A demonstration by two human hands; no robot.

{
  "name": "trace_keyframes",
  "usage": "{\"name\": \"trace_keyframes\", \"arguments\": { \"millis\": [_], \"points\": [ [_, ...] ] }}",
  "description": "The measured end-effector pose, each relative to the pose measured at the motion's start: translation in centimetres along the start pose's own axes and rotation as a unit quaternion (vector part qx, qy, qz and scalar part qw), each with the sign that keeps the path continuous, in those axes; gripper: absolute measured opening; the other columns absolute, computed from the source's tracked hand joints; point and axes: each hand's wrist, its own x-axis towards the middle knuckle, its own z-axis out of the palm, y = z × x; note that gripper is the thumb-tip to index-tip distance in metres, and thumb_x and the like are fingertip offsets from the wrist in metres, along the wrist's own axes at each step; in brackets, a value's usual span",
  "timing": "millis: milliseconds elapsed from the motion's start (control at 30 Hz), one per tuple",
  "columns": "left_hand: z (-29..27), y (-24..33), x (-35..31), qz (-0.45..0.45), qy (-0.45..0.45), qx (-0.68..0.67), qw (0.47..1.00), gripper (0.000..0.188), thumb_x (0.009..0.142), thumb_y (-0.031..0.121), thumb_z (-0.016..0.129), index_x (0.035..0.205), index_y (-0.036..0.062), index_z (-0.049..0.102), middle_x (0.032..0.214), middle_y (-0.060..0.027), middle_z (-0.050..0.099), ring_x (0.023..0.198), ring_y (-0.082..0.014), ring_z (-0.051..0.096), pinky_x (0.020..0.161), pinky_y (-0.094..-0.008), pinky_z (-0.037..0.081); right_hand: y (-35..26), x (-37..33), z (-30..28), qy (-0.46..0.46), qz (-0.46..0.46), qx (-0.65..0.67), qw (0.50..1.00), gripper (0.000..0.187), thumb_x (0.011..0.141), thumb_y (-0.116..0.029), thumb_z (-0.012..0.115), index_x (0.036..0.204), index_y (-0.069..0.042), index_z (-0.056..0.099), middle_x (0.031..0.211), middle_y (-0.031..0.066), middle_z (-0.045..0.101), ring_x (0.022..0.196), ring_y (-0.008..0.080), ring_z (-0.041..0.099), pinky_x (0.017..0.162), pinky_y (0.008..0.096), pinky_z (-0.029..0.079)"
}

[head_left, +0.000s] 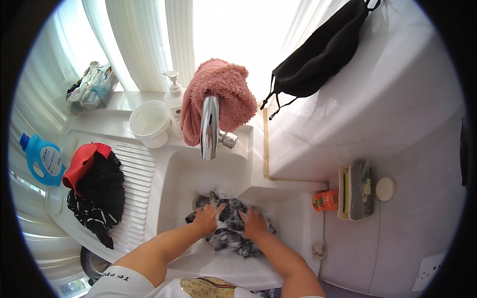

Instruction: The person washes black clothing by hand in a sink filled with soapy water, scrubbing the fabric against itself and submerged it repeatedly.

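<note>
A dark, soapy wet garment (231,226) lies bunched in the white sink basin (198,171), with white suds over it. My left hand (206,218) rests on its left part, fingers apart and pressed to the cloth. On its right part lies my right hand (254,224), fingers stretched toward the middle of the bundle. Beside my left hand, the round drain (200,201) shows in part. A chrome faucet (209,129) stands above the basin, and a fluffy pink towel (218,94) is draped behind and around it.
Left, a ribbed washboard (136,184) carries black clothing (102,188) and a red cap (85,164), near a blue detergent bottle (43,159). A white bucket (150,123) and pump bottle (174,102) stand behind. Right are an orange bottle (325,200), a holder (355,193) and hanging black mask (318,57).
</note>
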Motion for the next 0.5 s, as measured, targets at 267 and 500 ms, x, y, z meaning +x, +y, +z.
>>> {"name": "trace_keyframes", "arguments": {
  "millis": [267, 500],
  "points": [
    [-3.1, -2.2, 4.0, 0.028, -0.055, -0.182, 0.981, 0.036, 0.080, 0.025, 0.061, 0.114, 0.0125, 0.055, 0.094, -0.0159, 0.062, 0.084, -0.0314, 0.061, 0.074, -0.0403, 0.051, -1.8, 4.4, -7.0, -0.099, 0.089, 0.223, 0.966, 0.075, 0.080, -0.066, 0.052, 0.127, -0.009, 0.053, 0.120, 0.0209, 0.058, 0.112, 0.0326, 0.055, 0.096, 0.0383, 0.041],
    [-14.0, -5.7, -2.7, 0.044, -0.345, -0.383, 0.855, 0.054, 0.084, 0.023, 0.061, 0.134, 0.0152, 0.043, 0.120, -0.0160, 0.057, 0.101, -0.0290, 0.059, 0.084, -0.0351, 0.048, -5.3, -0.2, -12.7, -0.296, 0.089, 0.439, 0.844, 0.078, 0.080, -0.068, 0.053, 0.129, -0.007, 0.054, 0.131, 0.0160, 0.051, 0.120, 0.0270, 0.048, 0.101, 0.0360, 0.035]
  ]
}}
